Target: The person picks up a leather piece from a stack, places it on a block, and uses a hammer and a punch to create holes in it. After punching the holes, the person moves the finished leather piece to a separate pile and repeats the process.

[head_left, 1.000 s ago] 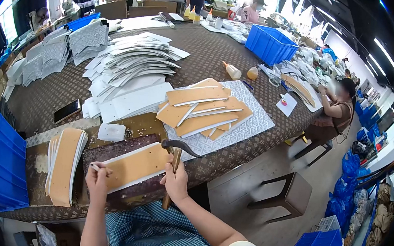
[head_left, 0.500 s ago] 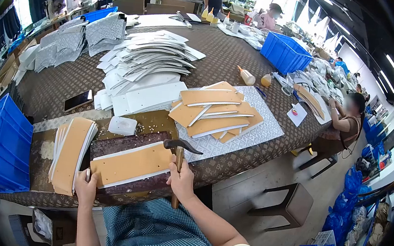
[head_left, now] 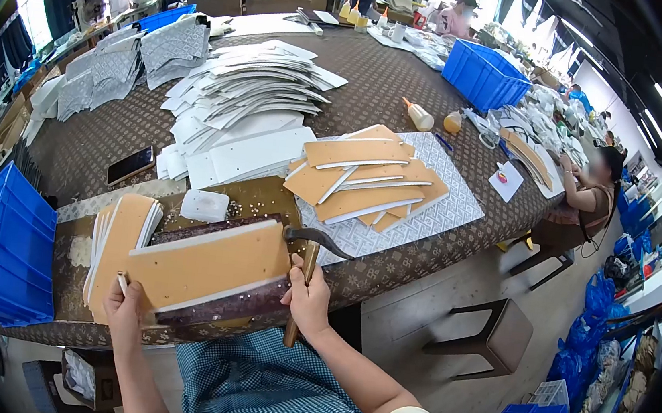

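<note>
My left hand (head_left: 124, 310) is closed at the lower left end of a long tan panel (head_left: 212, 265) with white edges and small dark holes. A small pale, narrow piece shows at its fingertips; I cannot make out its kind. My right hand (head_left: 309, 301) grips the wooden handle of a hammer (head_left: 309, 265), its dark curved head pointing right, beside the panel's right end. The panel lies over a dark purple board (head_left: 236, 303), and its left end overlaps a stack of similar tan panels (head_left: 112, 241).
Behind the panel sits a white tray (head_left: 204, 205) amid scattered small bits. More tan panels (head_left: 374, 180) lie on patterned paper, near piled white panels (head_left: 253, 102). A phone (head_left: 132, 165), a blue crate (head_left: 10, 245) and a stool (head_left: 486, 340) are nearby. A co-worker (head_left: 590, 193) sits at right.
My left hand and the panel's left end have shifted left and up, now overlapping the stack. My right hand still holds the hammer, its head swung slightly right.
</note>
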A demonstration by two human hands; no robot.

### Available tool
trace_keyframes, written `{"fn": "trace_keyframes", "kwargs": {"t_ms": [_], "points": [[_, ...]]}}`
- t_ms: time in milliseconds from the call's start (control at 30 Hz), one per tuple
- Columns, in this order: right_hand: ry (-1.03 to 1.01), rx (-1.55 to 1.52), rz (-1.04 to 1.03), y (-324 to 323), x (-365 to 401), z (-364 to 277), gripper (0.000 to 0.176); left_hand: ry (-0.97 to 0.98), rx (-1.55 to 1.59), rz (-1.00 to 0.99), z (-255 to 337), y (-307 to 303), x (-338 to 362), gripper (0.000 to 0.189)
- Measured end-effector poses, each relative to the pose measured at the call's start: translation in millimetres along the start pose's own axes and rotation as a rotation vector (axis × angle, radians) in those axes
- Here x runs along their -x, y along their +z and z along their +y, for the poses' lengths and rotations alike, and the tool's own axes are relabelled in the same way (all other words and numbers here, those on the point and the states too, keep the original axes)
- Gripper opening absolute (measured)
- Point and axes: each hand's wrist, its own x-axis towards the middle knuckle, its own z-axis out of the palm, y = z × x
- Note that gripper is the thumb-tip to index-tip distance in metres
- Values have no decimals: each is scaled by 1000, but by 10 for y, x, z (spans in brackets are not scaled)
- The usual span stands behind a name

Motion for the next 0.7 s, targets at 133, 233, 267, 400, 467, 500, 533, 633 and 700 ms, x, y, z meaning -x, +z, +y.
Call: {"fn": "trace_keyframes", "kwargs": {"t_ms": [133, 233, 267, 400, 467, 500, 533, 633, 700], "points": [[11, -11, 25, 2, 6, -19, 31, 277, 36, 146, 238, 168, -169, 16], [12, 22, 22, 15, -1, -5, 31, 326, 245, 132, 344, 586, -437, 7], [15, 38, 14, 4, -9, 3, 31, 347, 247, 117, 352, 794, -528, 6], [1, 64, 18, 6, -6, 22, 32, 17, 303, -177, 284, 1767, -811, 27], [0, 59, -1, 8, -2, -10, 31, -31, 241, -305, 256, 2128, -784, 52], [9, 72, -4, 8, 6, -28, 31, -31, 223, -320, 203, 2180, -779, 50], [17, 81, -4, 9, 6, -52, 31, -30, 200, -338, 163, 2196, -753, 49], [-4, 99, 0, 18, 4, -63, 32, -4, 72, -347, 35, 1919, -636, 29], [-19, 112, -9, 12, 8, -18, 32, 47, -32, -238, -90, 1595, -637, 19]]}}
